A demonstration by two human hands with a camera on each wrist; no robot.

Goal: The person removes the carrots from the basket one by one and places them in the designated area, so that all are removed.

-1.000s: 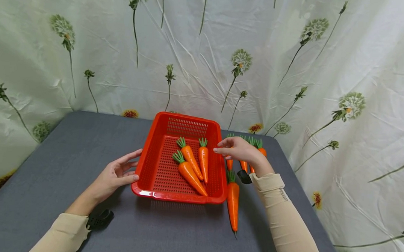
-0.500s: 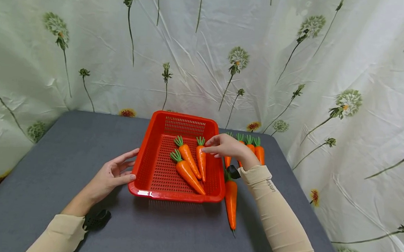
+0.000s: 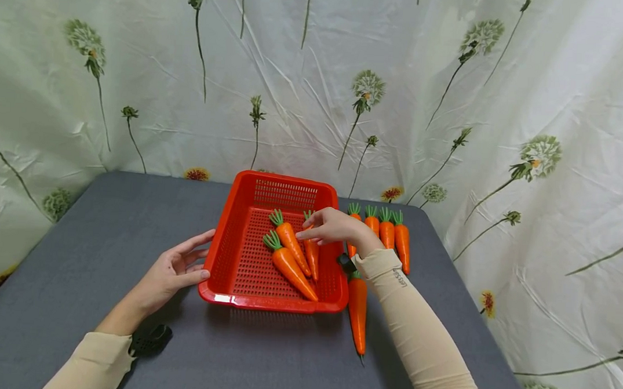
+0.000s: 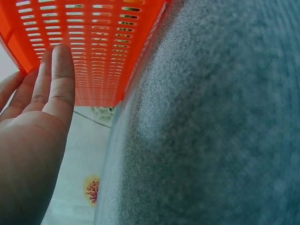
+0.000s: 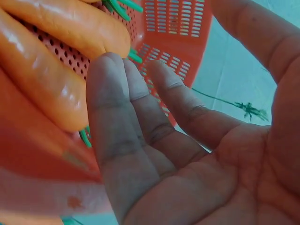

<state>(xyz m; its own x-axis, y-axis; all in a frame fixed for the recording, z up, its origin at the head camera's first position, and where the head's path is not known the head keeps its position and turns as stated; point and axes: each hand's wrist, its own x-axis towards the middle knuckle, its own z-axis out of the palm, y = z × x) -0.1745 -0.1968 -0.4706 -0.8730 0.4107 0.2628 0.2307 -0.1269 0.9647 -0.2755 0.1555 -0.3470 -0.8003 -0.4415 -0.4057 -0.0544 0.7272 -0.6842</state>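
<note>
A red perforated plastic basket (image 3: 286,303) stands on the table with three orange carrots with green tops inside. The front carrot (image 3: 291,269) and the middle carrot (image 3: 291,240) lie slanted; the right carrot (image 3: 311,258) is partly hidden by my right hand (image 3: 333,225). That hand hovers over the basket's right side, its fingers loosely extended and nothing held, as the right wrist view also shows near the carrots (image 5: 70,28). My left hand (image 3: 175,270) rests its fingertips and thumb at the basket's left side; in the left wrist view its fingers (image 4: 61,79) are nearly straight.
To the basket's right, several carrots (image 3: 401,245) lie in a row, partly covered by the right arm. Another carrot (image 3: 357,312) lies nearer the front. A grey cloth (image 3: 241,360) covers the table, and a flowered curtain (image 3: 305,101) hangs behind.
My right hand has moved left, from the basket's right rim to above the right carrot. The left hand stays at the basket's side, and the carrots keep their places.
</note>
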